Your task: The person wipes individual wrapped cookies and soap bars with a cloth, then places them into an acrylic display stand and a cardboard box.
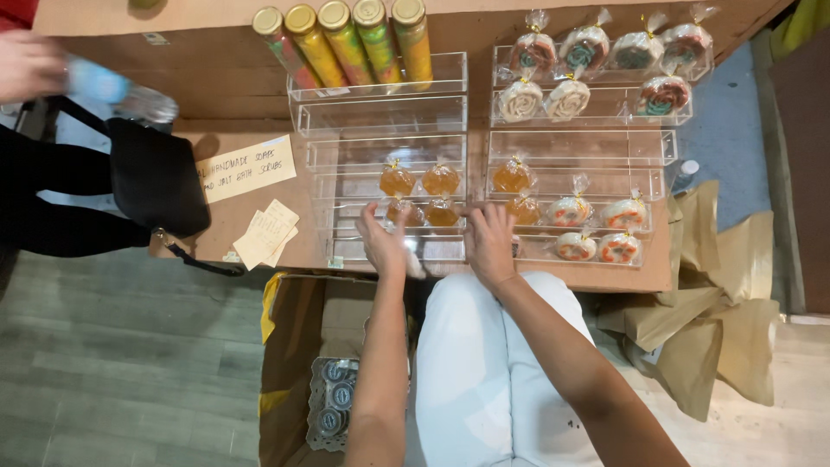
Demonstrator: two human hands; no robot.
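My left hand (381, 240) reaches into the low front shelf of a clear tiered stand (380, 115), fingers curled on an orange wrapped soap (399, 211); a bit of clear wrap shows beside the palm. My right hand (488, 239) rests fingers-forward on the same front shelf, next to another orange soap (442, 213), holding nothing I can see. More orange soaps (441, 179) sit one step higher. A second clear stand (579, 147) to the right carries swirl-patterned wrapped soaps (571, 211).
Several tall gold-lidded tubes (346, 39) stand on the left stand's top step. A paper sign (246, 168) and cards (266, 233) lie on the brown table (216, 78). Another person's hand (30, 62) holds a bottle beside a black bag (156, 177). An open cardboard box (298, 346) and brown paper bags (709, 320) flank my knees.
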